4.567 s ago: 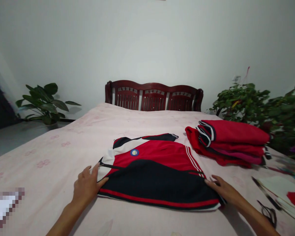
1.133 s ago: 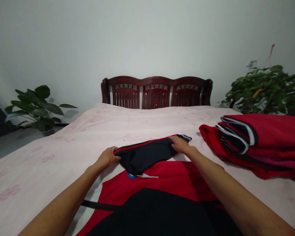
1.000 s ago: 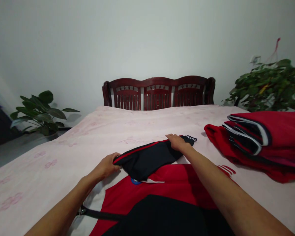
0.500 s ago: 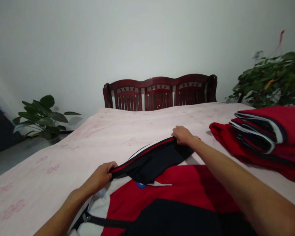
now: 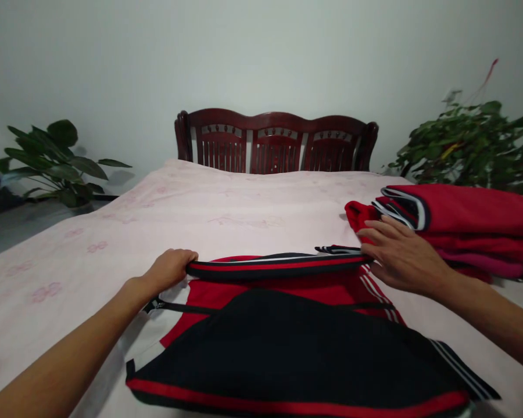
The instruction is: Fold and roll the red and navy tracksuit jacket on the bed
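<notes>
Navy-and-red jacket [image 5: 283,342]: laid on pink bedsheet [image 5: 244,212].
Left hand [image 5: 172,269]: clamped on its far fold.
Right hand [image 5: 403,254]: gripping the fold's opposite end.

The jacket [image 5: 279,342] lies partly folded on the bed [image 5: 244,212]. It is red in the middle and white at the left end. One dark part with a red stripe covers the near side; another makes a straight band along the far edge. On the right I see white stripes.
</notes>
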`<state>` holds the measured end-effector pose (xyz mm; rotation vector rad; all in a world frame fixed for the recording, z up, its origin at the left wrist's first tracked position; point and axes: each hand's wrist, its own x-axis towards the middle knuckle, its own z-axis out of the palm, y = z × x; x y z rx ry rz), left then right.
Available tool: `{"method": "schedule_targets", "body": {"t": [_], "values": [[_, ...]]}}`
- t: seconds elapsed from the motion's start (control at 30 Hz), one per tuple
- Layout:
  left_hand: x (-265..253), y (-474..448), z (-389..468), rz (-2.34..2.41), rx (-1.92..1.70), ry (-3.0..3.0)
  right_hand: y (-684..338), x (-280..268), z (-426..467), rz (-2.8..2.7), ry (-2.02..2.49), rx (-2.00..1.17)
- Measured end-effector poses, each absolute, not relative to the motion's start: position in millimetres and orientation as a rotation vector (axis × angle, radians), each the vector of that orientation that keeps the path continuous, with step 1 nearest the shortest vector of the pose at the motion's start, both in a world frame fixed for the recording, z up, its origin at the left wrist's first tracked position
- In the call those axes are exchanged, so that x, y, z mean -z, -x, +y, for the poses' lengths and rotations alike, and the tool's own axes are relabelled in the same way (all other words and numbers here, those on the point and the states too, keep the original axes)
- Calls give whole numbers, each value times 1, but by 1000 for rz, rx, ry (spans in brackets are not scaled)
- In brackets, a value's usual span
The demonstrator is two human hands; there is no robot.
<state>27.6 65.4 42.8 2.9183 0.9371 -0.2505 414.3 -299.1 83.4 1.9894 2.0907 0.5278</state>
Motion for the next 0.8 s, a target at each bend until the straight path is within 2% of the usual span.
{"method": "schedule_targets", "body": {"t": [0.2, 0.33, 0.47, 0.6, 0.67, 0.73, 0.8], "values": [[-40, -16, 38, 764, 317, -3182, -389, -56, -350, 1694, -1996, -306], [-38, -14, 23, 608, 234, -3343, -380, -51, -366, 1531, -2005, -393], [-38, -20, 14, 291, -38, -3108, -384, -45, -365, 1553, -2045, -487], [-41, -24, 19, 372, -93, -2736, -398, -42, -364, 1585, -2179, -548], [-45, -24, 26, 469, -77, -2601, -410, -48, -369, 1736, -2313, -673], [-49, -24, 34, 500, -65, -2525, -425, -57, -377, 2116, -2443, -750], [-52, -26, 41, 517, -27, -2508, -443, -64, -387, 2587, -2502, -566]]}}
